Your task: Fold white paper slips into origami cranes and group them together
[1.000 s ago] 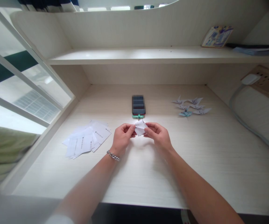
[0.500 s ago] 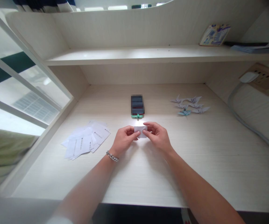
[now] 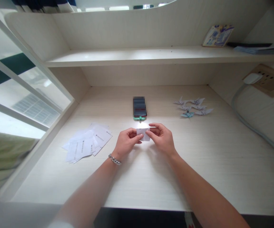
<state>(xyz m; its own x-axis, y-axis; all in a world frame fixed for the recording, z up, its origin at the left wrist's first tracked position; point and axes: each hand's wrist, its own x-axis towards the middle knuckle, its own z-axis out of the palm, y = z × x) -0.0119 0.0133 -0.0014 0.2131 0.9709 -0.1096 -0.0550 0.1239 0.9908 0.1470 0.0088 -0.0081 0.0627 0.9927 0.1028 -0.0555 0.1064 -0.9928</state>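
A small folded white paper (image 3: 143,133) lies flat on the pale wooden desk (image 3: 198,164), pinched from both sides. My left hand (image 3: 126,143), with a metal bracelet at the wrist, grips the paper's left edge with thumb and fingers closed. My right hand (image 3: 161,137) presses and pinches its right edge, fingers curled over it. A phone (image 3: 140,108) lies just behind the paper.
A loose stack of white paper slips (image 3: 87,142) lies to the left. Several folded paper cranes (image 3: 193,106) sit at the back right. A shelf (image 3: 151,55) hangs above the desk, a wall socket with plug and cable (image 3: 252,79) at the right.
A second ago the paper was held up, opened and puffed between both hands. Now it is folded flat into a small rectangle and pressed down near the desk.
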